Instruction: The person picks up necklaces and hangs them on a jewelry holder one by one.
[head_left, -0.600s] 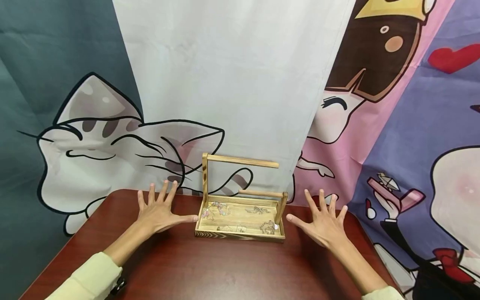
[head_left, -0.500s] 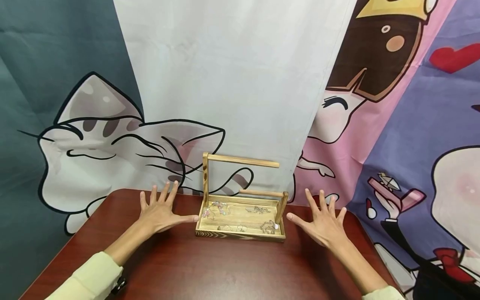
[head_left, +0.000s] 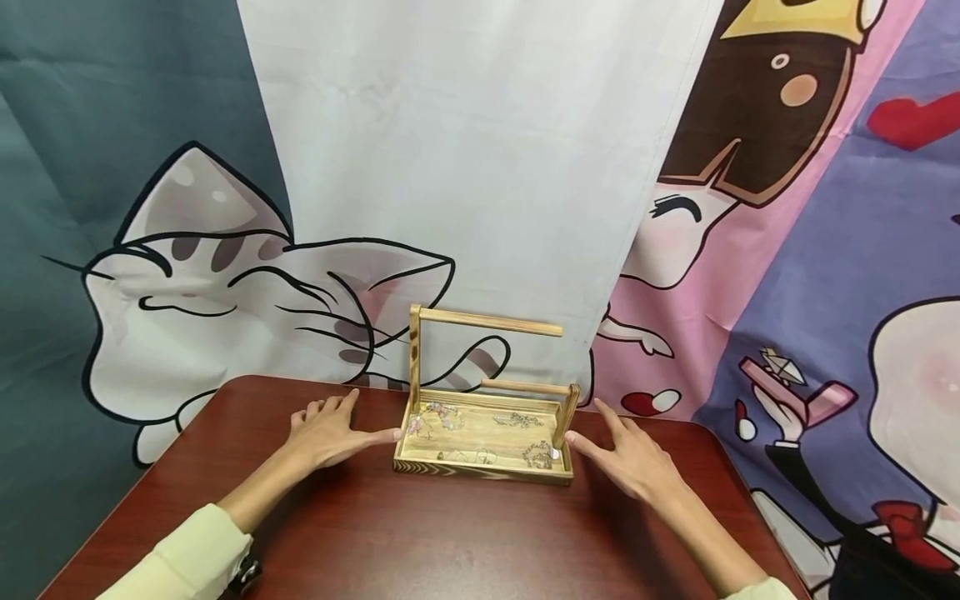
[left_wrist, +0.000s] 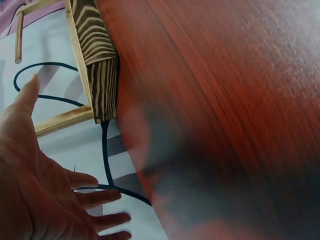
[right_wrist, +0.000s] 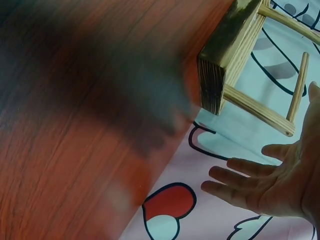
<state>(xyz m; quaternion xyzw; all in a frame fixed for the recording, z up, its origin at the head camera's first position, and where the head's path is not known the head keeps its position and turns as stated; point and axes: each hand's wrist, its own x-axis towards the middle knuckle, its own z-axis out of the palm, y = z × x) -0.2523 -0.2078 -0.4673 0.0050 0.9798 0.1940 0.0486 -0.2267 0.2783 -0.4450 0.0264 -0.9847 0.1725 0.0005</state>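
- While the left hand (head_left: 324,433) holds nothing, fingers loose, its thumb points at the left end of the wooden jewelry stand (head_left: 480,473).
- Between the hands, near the far edge of the table (head_left: 450,533), the stand sits lengthwise left to right.
- The right hand (head_left: 633,454), also empty, fingers extended, has its thumb by the right end; neither is plainly nearer.

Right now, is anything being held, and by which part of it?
Nothing is held: the left grip and right grip, both empty, flank the wooden tray.
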